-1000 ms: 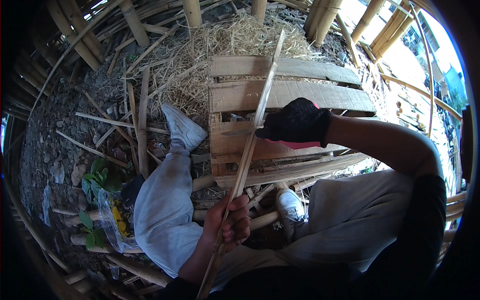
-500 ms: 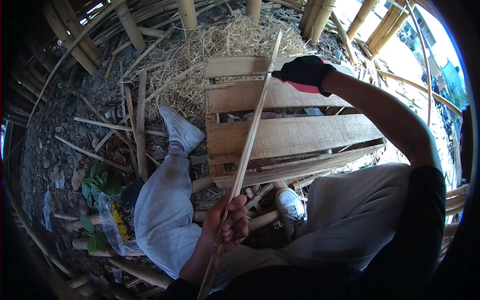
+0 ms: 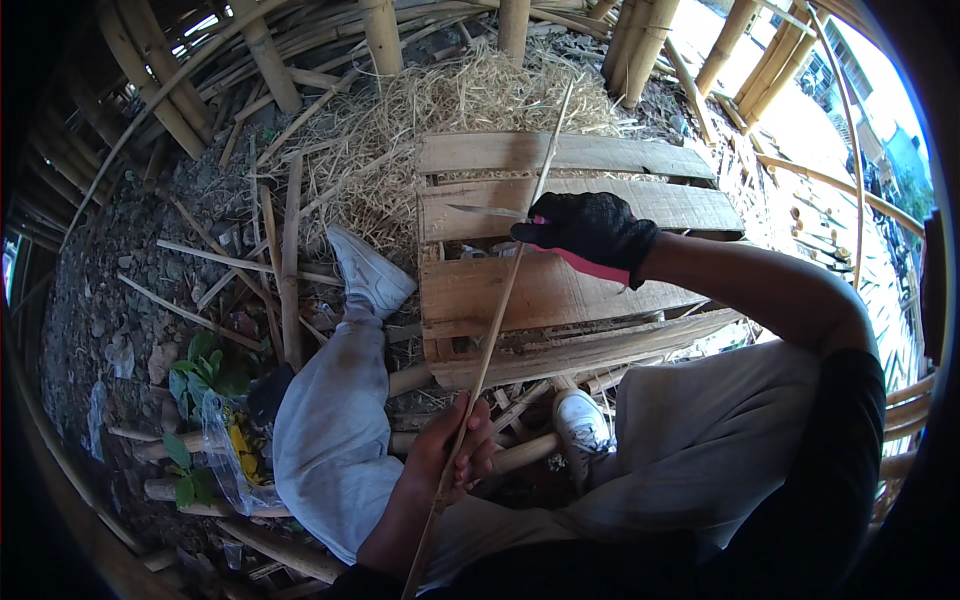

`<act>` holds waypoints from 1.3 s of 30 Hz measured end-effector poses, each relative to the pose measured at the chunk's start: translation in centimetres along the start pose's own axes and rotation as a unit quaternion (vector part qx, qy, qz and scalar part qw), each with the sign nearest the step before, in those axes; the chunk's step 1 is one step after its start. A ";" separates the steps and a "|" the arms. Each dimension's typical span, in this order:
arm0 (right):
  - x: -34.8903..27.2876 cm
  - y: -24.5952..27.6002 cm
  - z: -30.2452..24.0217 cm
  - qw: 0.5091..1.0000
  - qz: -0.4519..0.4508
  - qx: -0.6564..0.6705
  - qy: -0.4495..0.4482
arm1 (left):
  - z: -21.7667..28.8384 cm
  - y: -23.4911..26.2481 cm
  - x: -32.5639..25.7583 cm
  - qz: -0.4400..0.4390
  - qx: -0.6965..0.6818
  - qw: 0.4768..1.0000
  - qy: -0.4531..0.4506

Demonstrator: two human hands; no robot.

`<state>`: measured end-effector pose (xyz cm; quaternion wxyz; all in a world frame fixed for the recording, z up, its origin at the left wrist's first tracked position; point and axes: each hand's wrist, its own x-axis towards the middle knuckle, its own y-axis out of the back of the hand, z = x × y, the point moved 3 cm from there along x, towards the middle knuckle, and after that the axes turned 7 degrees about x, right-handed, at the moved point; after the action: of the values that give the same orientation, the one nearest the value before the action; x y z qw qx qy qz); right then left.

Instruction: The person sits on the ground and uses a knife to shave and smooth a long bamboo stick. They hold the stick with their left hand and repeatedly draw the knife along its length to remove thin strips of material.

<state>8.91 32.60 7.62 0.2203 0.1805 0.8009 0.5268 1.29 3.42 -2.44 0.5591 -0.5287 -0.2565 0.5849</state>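
Note:
A long, thin bamboo strip slants from the lower edge up over a slatted wooden crate. Bare fingers of my left hand are wrapped round its lower part, close above my lap. Higher up, my right hand, in a black and pink glove, is closed on a knife and lies against the strip. The thin knife blade sticks out to the left past the strip, above the crate's slats. The knife's handle is hidden within the glove.
Pale shavings are heaped beyond the crate. Loose bamboo sticks lie on the stony ground at left, near a green plant and a clear plastic bag. Upright bamboo posts stand at the back. My legs flank the crate.
My right hand has drawn the knife nearer to me along the strip, and more of the blade shows. The strip now appears narrower, turned in my left hand, which keeps its place.

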 end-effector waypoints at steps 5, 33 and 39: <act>-1.9 -0.8 -3.5 0.947 0.127 0.077 0.286 | 0.0 0.3 -0.1 -0.007 0.039 0.999 -0.026; 0.9 -0.9 -3.1 0.913 0.099 -0.051 0.391 | 0.3 0.7 -0.2 -0.095 -0.065 0.993 0.015; 1.1 -0.2 -3.1 0.911 0.135 -0.141 0.363 | 0.2 0.3 -0.4 -0.098 -0.053 0.994 0.021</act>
<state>6.28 30.67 8.30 -0.1356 0.0502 0.7113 0.6878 0.93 3.03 -2.52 0.5904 -0.5422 -0.3256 0.5014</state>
